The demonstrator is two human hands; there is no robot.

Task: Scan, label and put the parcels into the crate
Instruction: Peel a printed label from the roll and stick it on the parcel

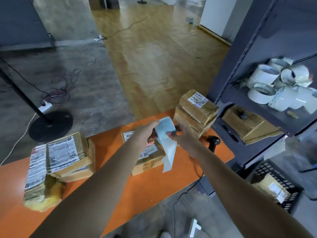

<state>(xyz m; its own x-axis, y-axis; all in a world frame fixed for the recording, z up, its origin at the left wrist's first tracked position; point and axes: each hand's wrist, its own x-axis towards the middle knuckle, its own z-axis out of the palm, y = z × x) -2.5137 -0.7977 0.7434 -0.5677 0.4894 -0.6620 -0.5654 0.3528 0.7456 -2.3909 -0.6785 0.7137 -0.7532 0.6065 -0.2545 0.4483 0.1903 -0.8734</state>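
From the head camera, both hands are up over the orange worktop (154, 186), sharing a roll of pale blue labels (165, 127). The left hand (145, 134) cups the roll itself, fingers wrapped round it; the right hand (183, 140) pinches the loose strip (169, 155) hanging from it, most likely to peel one label free. They hold it directly above the parcel (147, 162) lying flat in the middle, which looks to be the one awaiting its sticker.

Just right of that parcel the black scanner (213, 142) rests on the worktop (its cable drops off the near edge), kept within reach. Behind the scanner stands a stack of parcels (195, 114); well to the left of the middle parcel sits another pile (56, 165). Down to the right of the worktop, the black crate (274, 174) already holds one parcel.

The forearms hide much of the middle parcel's top. The label print is too small to read, and the crate is partly cut off by the shelving (240, 57).
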